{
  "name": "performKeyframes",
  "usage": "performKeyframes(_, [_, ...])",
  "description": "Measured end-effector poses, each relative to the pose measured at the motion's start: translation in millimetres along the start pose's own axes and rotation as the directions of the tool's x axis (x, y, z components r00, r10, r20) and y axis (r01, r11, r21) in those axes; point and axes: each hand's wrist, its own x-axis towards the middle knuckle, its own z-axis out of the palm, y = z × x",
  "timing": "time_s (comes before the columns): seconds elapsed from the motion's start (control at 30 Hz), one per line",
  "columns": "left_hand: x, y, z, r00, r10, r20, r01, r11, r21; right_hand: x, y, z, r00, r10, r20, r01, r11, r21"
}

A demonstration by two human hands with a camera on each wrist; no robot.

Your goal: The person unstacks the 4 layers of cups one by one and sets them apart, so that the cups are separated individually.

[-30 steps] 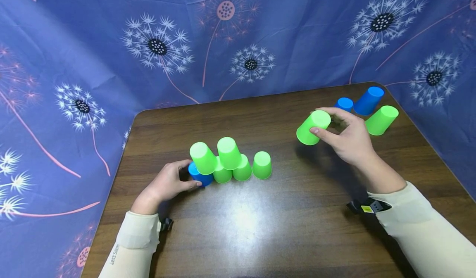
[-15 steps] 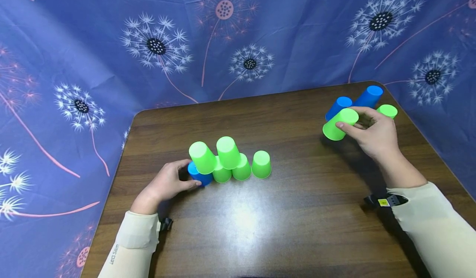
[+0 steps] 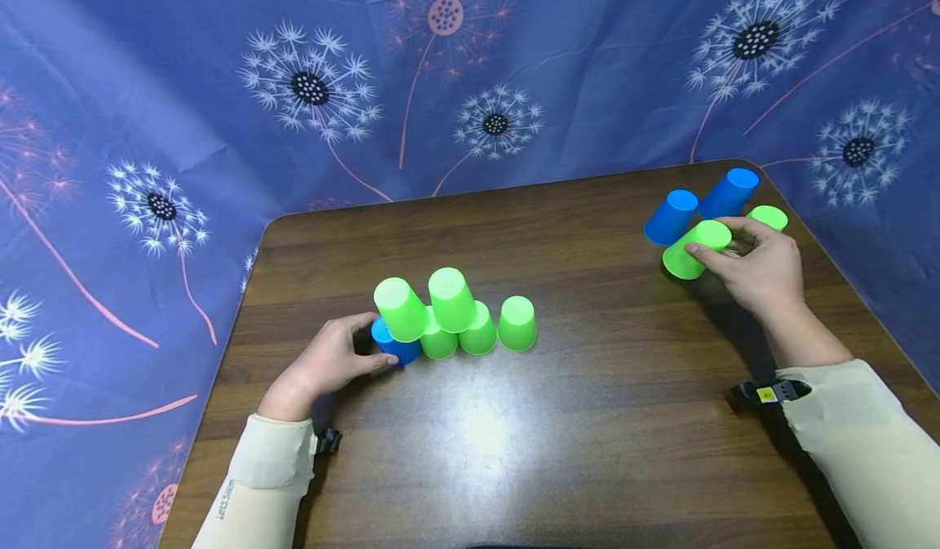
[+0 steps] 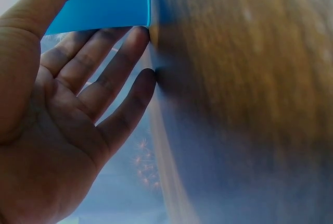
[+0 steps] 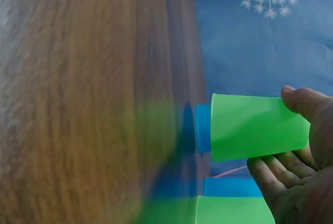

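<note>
My left hand (image 3: pixel 326 361) holds an upside-down blue cup (image 3: pixel 400 351) at the left end of a small cup stack, thumb on the near side and fingers on the far side. Two green cups (image 3: pixel 479 334) stand in line beside it. Two more green cups (image 3: pixel 451 303) rest on top, bridging the lower ones. Just right of the stack, a single green cup (image 3: pixel 517 325) stands upside down. At the back right, my right hand (image 3: pixel 767 267) grips another green cup (image 3: pixel 690 252) between thumb and fingers, base up, its rim close over the table.
Two upside-down blue cups (image 3: pixel 671 219) stand behind the right hand's cup. A further green cup (image 3: pixel 768 217) is partly hidden behind that hand. The wooden table (image 3: pixel 587 435) meets a blue dandelion-print cloth (image 3: pixel 587 84) at its back and sides.
My right hand has carried its green cup right and lower, to just in front of the blue cups, slowing in the last half second. The left hand and the stack have stayed put.
</note>
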Motion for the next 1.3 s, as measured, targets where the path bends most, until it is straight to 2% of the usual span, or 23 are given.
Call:
performKeyframes(0.4, [-0.2, 0.2, 0.5, 1.0, -0.004, -0.005, 0.004, 1.0, 0.003, 1.8, 14, 0, 0.999, 0.033, 0.012, -0.032, 0.995, -0.093])
performKeyframes(1.0, [0.0, 3.1, 0.2, 1.0, -0.01, -0.008, 0.01, 1.0, 0.01, -1.1, 20, 2, 1.0, 0.016, 0.026, -0.013, 0.994, -0.11])
performKeyframes(1.17, [-0.3, 3.0, 0.0, 1.0, -0.015, -0.004, 0.015, 1.0, 0.003, -4.9, 16, 2, 0.999, -0.039, 0.026, 0.042, 0.988, -0.148])
performKeyframes(1.3, [-0.2, 1.5, 0.3, 1.0, -0.017, -0.004, 0.017, 1.0, 0.003, -9.5, 6, -1, 0.994, -0.106, -0.033, 0.099, 0.982, -0.16])
